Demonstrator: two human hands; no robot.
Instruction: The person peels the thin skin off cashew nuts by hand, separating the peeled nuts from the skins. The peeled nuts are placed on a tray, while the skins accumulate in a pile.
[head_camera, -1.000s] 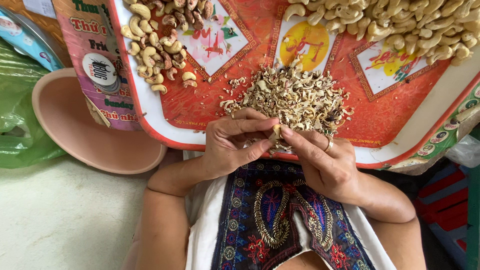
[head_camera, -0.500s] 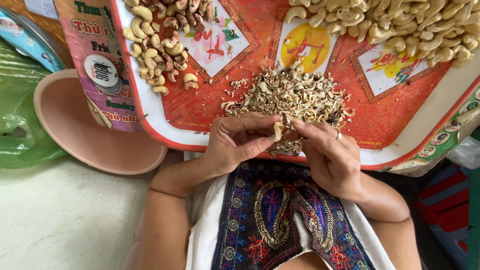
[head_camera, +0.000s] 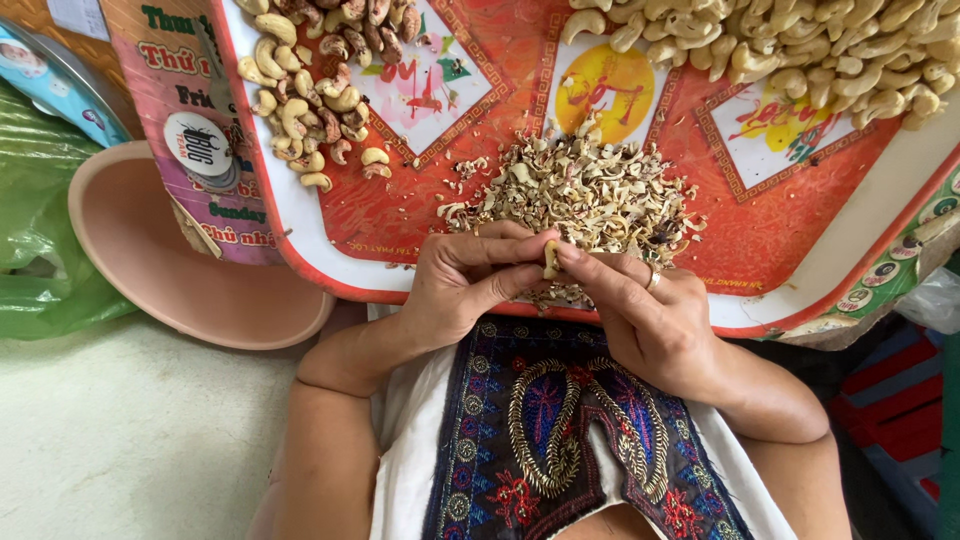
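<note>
While both hands met over red tray (head_camera: 330, 215), left hand (head_camera: 465, 285) and right hand (head_camera: 640, 310) pinched cashew (head_camera: 550, 260), grip closed, beside shell pile (head_camera: 580, 190).

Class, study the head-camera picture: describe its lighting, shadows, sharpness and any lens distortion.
Head view: soft, even daylight, no harsh glare; faint shadow under the hands; the left hand and right hand pinching a cashew kernel are sharp, as is the pile of shell scraps; the red tray's rim bows, suggesting wide-angle distortion.
</note>
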